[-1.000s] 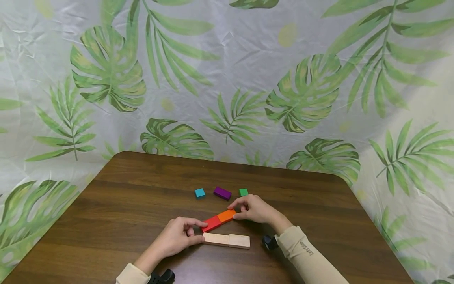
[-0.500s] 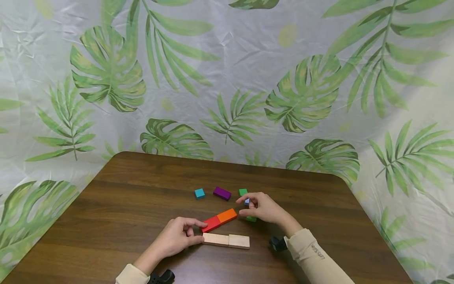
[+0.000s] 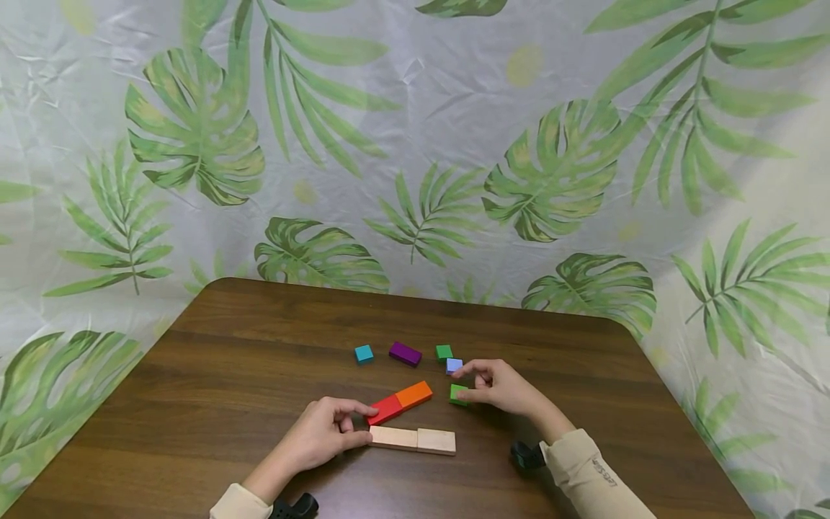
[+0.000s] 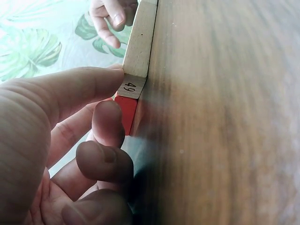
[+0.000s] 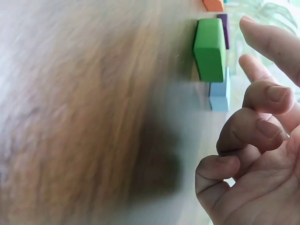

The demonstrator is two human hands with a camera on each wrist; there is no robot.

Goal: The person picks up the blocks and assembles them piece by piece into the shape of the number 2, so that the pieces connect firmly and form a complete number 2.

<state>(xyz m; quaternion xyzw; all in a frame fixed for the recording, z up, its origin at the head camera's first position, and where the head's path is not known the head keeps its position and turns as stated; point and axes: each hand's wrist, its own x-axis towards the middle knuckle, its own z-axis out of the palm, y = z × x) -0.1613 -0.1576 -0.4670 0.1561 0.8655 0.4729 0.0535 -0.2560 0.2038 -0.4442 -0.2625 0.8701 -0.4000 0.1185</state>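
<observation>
My left hand holds the left ends of two rows of blocks, index finger on the red block and thumb against a plain wooden block. In the left wrist view, the wooden block's end bears a printed number beside the red face. The red block lies end to end with an orange block; another wooden block continues the plain row. My right hand hovers with parted fingers close by a bright green block. In the right wrist view, a gap separates its fingers from this block.
Behind the right fingers lies a light blue block, close to a darker green one. Farther left are a purple block and a cyan block. All rest on the brown table, before a leaf-patterned cloth.
My right hand has let go of the orange block and moved right to the bright green block, uncovering the light blue and green blocks. The left hand has stayed in place.
</observation>
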